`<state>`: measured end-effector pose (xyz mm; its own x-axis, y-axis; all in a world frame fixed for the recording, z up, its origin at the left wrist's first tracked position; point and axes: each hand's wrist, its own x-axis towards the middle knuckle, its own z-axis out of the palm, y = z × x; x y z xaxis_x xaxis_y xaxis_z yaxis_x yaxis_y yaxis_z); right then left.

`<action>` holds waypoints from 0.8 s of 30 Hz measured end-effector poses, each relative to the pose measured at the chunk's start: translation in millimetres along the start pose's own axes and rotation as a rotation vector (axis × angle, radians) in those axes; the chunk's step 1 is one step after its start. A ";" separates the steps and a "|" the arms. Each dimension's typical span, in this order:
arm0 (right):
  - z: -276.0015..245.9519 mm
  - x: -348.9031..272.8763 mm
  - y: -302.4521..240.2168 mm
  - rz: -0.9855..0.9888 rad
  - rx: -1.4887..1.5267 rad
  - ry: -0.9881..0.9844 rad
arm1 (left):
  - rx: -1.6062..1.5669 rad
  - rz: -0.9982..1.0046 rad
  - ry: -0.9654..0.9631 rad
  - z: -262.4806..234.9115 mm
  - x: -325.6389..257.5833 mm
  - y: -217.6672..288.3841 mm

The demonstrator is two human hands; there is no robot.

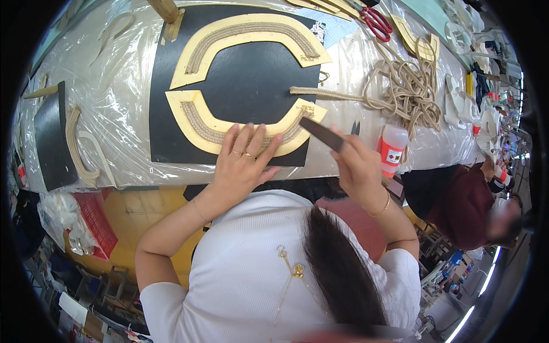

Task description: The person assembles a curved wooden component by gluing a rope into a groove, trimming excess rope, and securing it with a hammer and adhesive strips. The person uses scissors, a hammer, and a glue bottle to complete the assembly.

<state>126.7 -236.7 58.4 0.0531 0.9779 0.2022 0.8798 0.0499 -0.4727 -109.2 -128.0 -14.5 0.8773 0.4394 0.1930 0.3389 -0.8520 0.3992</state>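
Observation:
My left hand [243, 160] lies flat with fingers spread on the lower yellow U-shaped piece [191, 117], which carries a braided rope strip and rests on a black sheet [251, 80]. My right hand [357, 163] grips a flat dark tool [321, 133] whose tip points at the right end of that piece. A second yellow U-shaped piece [251, 31] with braid lies above it on the same sheet. A length of braided rope [329, 94] runs from the sheet to a tangled pile [409, 86] at the right.
A small bottle with a red label [392, 150] stands at the table's near edge. Red-handled scissors [376, 22] lie at the back. Another black sheet [51, 137] with braid pieces sits at left. Another person [469, 200] sits at the right. Plastic film covers the table [114, 103].

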 end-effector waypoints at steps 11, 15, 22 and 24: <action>-4.9 9.3 6.9 0.053 0.001 0.059 | -0.058 -0.002 -0.081 -1.2 5.2 -3.6; -2.3 14.0 10.2 0.103 -0.081 -0.100 | -0.043 0.009 -0.072 -1.2 6.6 -4.6; 2.8 3.9 16.5 0.055 -0.068 -0.062 | -0.032 -0.013 -0.065 -1.2 3.2 0.9; 1.4 11.3 18.1 0.092 -0.067 -0.127 | -0.011 -0.011 -0.063 -0.3 3.4 1.9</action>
<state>142.6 -224.5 51.0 0.0789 0.9957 0.0489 0.9035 -0.0507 -0.4255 -105.7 -128.0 -12.8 0.8935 0.4294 0.1315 0.3451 -0.8439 0.4109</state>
